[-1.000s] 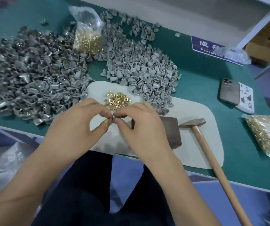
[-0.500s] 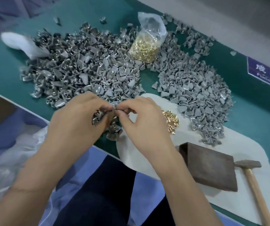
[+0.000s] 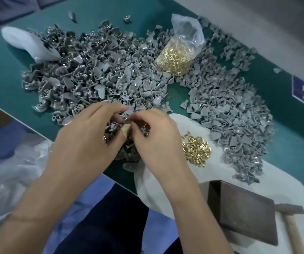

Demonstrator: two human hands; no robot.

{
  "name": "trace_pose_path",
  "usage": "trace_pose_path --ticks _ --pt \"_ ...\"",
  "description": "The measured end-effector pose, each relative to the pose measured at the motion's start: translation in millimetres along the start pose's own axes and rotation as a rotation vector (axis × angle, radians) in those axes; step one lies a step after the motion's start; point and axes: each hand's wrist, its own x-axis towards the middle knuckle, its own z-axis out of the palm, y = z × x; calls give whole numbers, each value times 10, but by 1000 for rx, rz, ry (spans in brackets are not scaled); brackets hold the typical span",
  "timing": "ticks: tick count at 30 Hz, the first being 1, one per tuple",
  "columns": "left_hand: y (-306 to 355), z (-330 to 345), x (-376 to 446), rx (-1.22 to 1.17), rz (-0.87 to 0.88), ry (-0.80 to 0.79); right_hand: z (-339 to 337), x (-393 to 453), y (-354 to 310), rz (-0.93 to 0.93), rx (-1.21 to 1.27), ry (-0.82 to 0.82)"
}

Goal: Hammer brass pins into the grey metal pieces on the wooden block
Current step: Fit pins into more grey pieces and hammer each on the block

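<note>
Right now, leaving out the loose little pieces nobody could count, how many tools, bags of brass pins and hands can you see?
Hammer: 1
Wooden block: 1
Bag of brass pins: 1
Hands, left hand and right hand: 2
Total: 5

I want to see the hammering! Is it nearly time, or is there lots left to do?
Lots left. Done: hard to tell; the left pile looks shinier, maybe pinned already. In hand: left hand and right hand pinch a small piece together; details are blurred. Left: the hammer lies untouched, the wooden block is bare, loose brass pins and a big grey pile wait.
</note>
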Motion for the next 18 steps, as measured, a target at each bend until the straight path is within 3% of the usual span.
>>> trace_pose_path --ticks 5,11,18 --pt "190 170 22 -46 88 8 -303 -146 239 47 28 87" --pt "533 474 33 -155 103 -133 -816 -475 760 195 -37 221" --pt "749 827 223 47 158 -337 -1095 -965 1123 324 -79 346"
